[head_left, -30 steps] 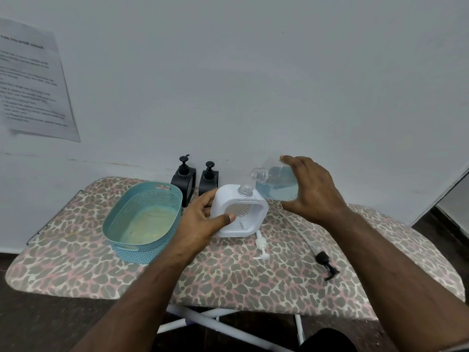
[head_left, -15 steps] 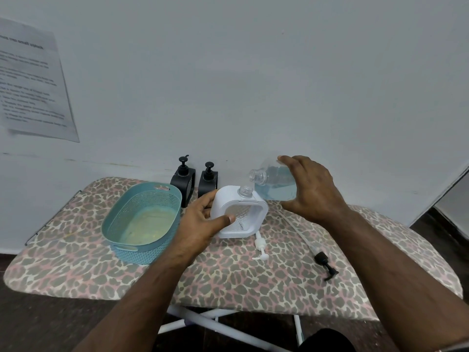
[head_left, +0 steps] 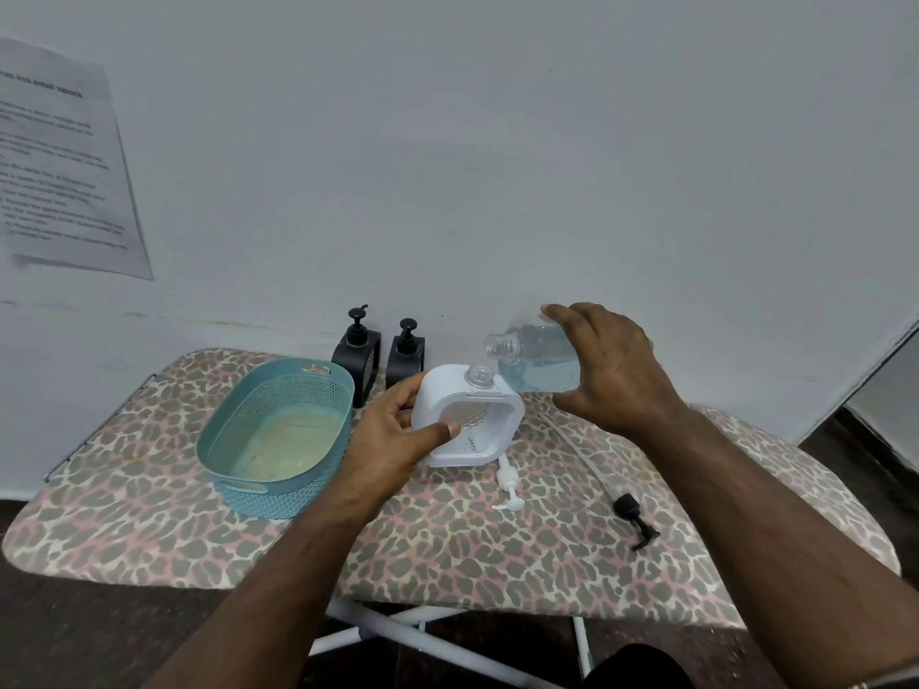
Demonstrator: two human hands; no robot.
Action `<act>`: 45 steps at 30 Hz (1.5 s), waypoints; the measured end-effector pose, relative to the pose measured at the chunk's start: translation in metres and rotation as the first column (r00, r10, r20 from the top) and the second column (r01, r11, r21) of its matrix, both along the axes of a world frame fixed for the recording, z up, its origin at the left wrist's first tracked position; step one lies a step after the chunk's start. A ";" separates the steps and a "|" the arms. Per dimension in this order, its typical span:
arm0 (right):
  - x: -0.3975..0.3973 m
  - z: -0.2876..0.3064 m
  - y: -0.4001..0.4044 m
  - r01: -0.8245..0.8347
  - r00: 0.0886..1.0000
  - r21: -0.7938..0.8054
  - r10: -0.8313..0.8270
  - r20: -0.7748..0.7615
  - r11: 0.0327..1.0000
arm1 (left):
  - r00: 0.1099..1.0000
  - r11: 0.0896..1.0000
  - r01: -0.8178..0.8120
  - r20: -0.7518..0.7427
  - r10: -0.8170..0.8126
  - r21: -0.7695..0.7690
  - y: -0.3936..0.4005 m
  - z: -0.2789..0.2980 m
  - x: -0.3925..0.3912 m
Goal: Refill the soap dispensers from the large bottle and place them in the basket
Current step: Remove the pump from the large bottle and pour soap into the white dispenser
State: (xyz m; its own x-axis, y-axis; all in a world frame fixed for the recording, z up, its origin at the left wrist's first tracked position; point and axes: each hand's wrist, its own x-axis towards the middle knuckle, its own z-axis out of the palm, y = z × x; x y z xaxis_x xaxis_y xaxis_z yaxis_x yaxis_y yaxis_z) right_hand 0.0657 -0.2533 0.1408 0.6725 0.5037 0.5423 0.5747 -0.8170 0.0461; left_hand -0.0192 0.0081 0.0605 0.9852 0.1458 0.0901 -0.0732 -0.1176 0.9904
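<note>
Left hand: the left hand [head_left: 393, 435] grips the white dispenser [head_left: 470, 420] from its left side, with the thumb across the front frame and the fingers curled behind it.
White dispenser: it stands upright on the ironing board [head_left: 447, 539], near the middle, just right of the basket; its clear neck is open, with no pump on it.
Right hand: the right hand [head_left: 609, 370] holds the large bottle [head_left: 539, 360] — the fingers are curled over the top and the thumb is under it.
Large bottle: it is clear, with blue liquid inside, and is tilted almost flat; its open mouth points left and hangs just above the dispenser's neck. Whether liquid runs out I cannot tell.
Basket: the teal basket [head_left: 278, 494] sits on the left part of the board, with no dispenser inside.
Black dispensers: two black dispensers [head_left: 357, 360] [head_left: 405, 358] stand side by side at the wall, behind the basket, with the pumps on.
White pump: the white pump [head_left: 508, 487] lies on the board just in front of the white dispenser.
Black pump: the black pump [head_left: 631, 514] with its long clear tube lies further right — under the right forearm.
Wall: a printed paper sheet [head_left: 59, 166] hangs at the left; the text is too blurred to read.
</note>
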 end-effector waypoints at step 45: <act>0.001 0.005 0.002 0.041 0.999 -0.068 -0.041 -0.004 0.997 | 1.000 0.999 -0.010 -0.008 0.010 -0.035 0.001 -0.006 0.003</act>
State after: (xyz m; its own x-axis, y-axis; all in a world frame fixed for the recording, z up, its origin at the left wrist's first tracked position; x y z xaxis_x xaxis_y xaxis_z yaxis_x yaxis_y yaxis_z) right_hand 0.0663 -0.2516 0.1458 0.6963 0.5111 0.5040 0.5412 -0.8350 0.0992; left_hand -0.0159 0.0095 0.0544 0.9843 0.1587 0.0767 -0.0641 -0.0833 0.9945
